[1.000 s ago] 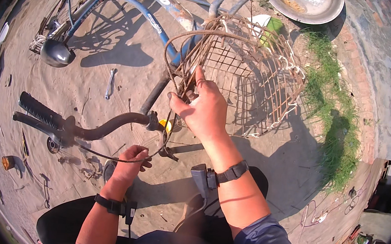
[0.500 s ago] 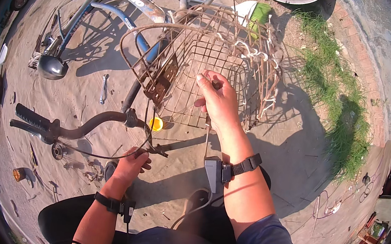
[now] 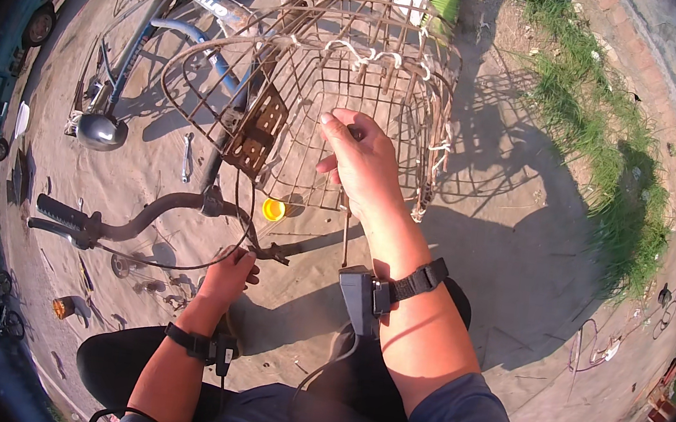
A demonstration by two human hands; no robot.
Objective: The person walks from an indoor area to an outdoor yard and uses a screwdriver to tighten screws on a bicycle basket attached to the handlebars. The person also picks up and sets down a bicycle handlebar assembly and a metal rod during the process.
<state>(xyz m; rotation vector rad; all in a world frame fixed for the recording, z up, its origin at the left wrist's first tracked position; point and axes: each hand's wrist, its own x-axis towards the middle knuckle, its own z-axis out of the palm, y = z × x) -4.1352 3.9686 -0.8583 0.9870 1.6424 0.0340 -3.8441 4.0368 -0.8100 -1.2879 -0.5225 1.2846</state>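
My right hand [image 3: 359, 159] is closed round the dark handle of a screwdriver [image 3: 346, 233], its thin shaft pointing back toward me. That hand is over the rusty wire basket [image 3: 354, 82], which has white ties along its rim. A perforated rusty bracket [image 3: 258, 134] sits at the basket's left side. My left hand [image 3: 226, 280] has curled fingers at the black brake cable [image 3: 171, 266], beside the end of the bicycle handlebar [image 3: 154, 209]. The cable loops to the lever by the black grip [image 3: 61, 212]. The blue bicycle frame [image 3: 224, 70] extends behind the basket.
A yellow cap [image 3: 273, 210] and a spanner [image 3: 187, 157] lie on the sandy ground. Loose metal parts [image 3: 157, 277] are near my left hand. A green-and-white brush [image 3: 441, 4] is behind the basket. Grass [image 3: 621, 204] grows along the wall at right.
The basket and its bracket have swung left over the ground. My right hand has moved left too, with the screwdriver still in it. My left hand stays by the cable.
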